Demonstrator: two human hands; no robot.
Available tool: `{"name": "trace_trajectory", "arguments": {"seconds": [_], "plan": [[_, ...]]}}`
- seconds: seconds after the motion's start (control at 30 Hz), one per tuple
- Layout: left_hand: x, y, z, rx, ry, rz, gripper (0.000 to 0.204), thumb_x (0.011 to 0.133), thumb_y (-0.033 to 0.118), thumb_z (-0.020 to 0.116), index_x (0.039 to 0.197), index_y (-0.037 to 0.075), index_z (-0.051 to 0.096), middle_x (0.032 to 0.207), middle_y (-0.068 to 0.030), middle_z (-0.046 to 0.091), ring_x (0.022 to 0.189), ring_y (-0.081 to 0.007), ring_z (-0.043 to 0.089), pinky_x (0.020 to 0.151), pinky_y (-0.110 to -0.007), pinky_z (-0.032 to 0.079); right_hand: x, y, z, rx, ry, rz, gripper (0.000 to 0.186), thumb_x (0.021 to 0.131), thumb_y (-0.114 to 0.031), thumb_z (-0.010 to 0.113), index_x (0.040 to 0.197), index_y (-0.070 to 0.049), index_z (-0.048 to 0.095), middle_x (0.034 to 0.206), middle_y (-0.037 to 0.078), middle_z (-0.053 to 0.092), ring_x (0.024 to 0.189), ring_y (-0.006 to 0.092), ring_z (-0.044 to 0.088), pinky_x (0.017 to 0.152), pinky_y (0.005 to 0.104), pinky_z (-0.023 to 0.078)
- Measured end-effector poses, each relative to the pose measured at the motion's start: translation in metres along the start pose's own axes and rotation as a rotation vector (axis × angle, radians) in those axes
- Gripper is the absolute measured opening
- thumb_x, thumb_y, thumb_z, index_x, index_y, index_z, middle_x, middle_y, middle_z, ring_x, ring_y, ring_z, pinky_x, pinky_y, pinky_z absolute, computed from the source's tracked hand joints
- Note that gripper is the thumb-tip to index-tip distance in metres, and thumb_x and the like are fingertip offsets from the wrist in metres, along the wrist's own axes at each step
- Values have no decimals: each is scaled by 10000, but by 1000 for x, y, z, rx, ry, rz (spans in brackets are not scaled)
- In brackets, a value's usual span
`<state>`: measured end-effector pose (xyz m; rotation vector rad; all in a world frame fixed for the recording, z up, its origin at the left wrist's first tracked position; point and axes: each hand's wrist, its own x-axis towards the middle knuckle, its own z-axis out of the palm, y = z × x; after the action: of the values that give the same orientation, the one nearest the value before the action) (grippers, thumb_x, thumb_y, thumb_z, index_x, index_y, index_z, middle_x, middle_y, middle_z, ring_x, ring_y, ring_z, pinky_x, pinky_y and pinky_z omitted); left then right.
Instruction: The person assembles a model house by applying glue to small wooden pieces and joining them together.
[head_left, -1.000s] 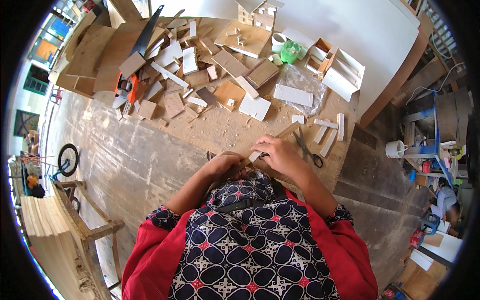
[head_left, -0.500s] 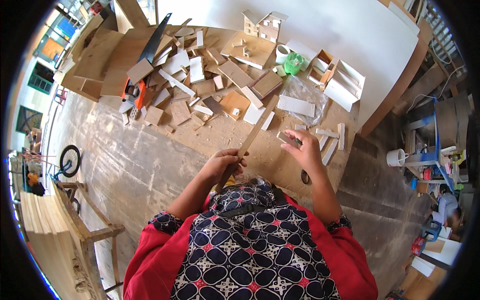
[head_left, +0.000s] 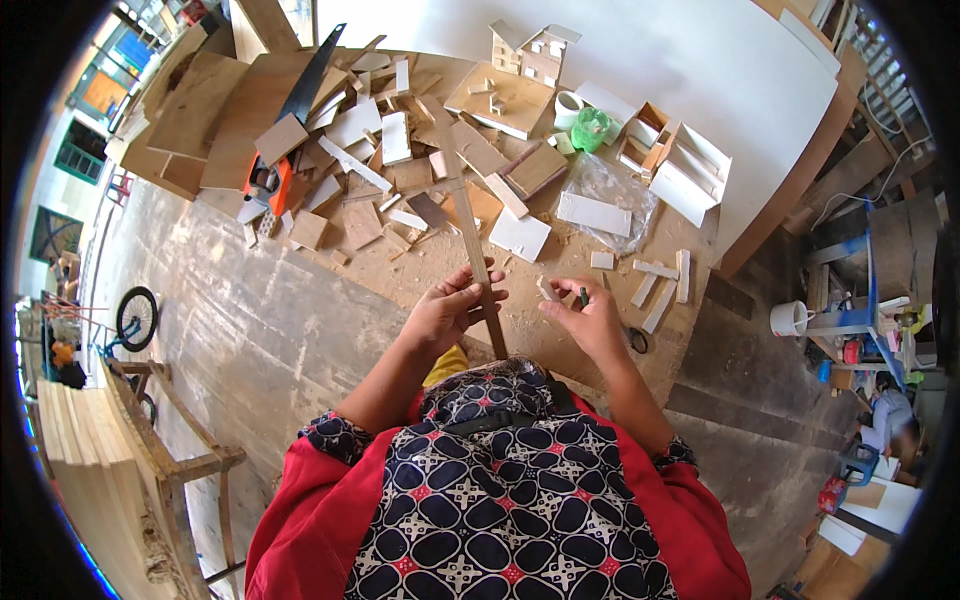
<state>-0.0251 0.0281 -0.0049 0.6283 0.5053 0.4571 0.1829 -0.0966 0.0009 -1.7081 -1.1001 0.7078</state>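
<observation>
My left hand is closed around a long thin wooden strip, which now stands nearly upright in the view, leaning a little left at its far end. Close to its right, my right hand pinches a small wooden block between thumb and fingers. A short dark green stick, perhaps a pencil, also pokes out from those fingers. The block and the strip are apart. On the board beside my right hand lies a black ring. Several narrow white-faced strips lie just beyond it.
Wood offcuts pile up on the workbench, with an orange-handled handsaw at the left. Farther back are a small wooden house model, a white cup, a green plastic item and a white divided box. Someone crouches far right.
The strip's far end has swung left and its near end right, bringing it more upright. My right hand has come slightly nearer and left, turning the small block.
</observation>
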Motion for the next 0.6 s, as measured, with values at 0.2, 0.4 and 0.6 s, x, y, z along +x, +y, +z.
{"name": "trace_trajectory", "arguments": {"seconds": [0.2,0.4,0.6], "plan": [[0,-7,8,6,53,67,320,923,81,589,1242,69,558,1172,-74,636,1065,-223,625,937,-383,500,-3,-41,11,98,-70,-34,315,714,-141,813,979,-21,690,844,73,659,682,132,590,581,274,456],[-6,-1,29,149,181,88,319,900,107,634,1214,66,593,1136,-58,667,1002,-177,648,878,-331,527,-1,-53,13,-58,4,-223,295,713,-119,799,964,-20,680,882,117,659,742,247,656,614,327,504],[-9,-1,32,277,213,144,308,894,123,650,1194,60,616,1142,-58,669,1001,-153,644,836,-292,529,2,-45,15,-87,34,-298,308,699,-111,804,964,-16,678,885,128,659,767,283,665,643,340,520]]}}
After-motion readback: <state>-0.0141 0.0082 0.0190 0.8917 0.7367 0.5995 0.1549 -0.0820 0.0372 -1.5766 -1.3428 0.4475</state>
